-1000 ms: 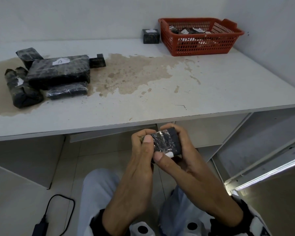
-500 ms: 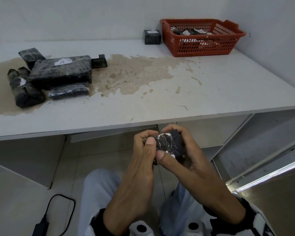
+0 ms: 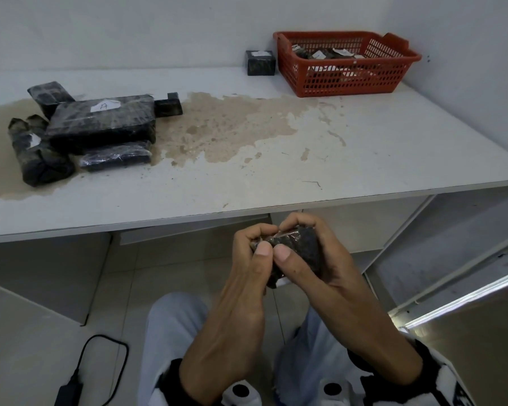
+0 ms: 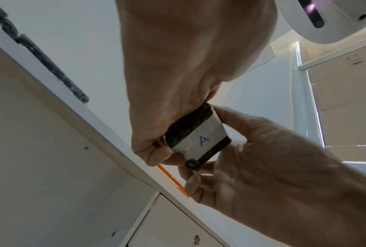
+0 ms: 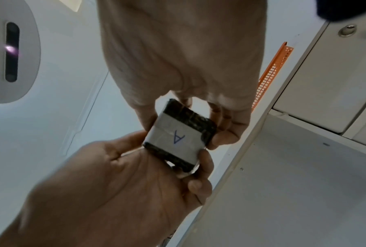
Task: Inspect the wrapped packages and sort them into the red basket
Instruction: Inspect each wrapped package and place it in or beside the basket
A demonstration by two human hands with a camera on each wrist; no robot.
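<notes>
Both hands hold one small black wrapped package [image 3: 304, 244] below the table's front edge, over my lap. My left hand [image 3: 261, 240] pinches its left end and my right hand [image 3: 288, 238] curls round its right side, the thumbs side by side on top. From underneath, the left wrist view shows the package [image 4: 184, 132] with a white label [image 4: 201, 142] marked "A" facing down. The same package [image 5: 190, 117] shows in the right wrist view. The red basket [image 3: 346, 83] stands at the table's back right with several wrapped packages inside.
On the white table [image 3: 364, 159], several black packages [image 3: 100, 121] lie in a heap at the left on a brown stain. One small cube package [image 3: 260, 63] stands just left of the basket. A cable and adapter [image 3: 71, 388] lie on the floor.
The hands have turned the package a little. The thumbs have come together over its top, and the white label edge no longer shows from above.
</notes>
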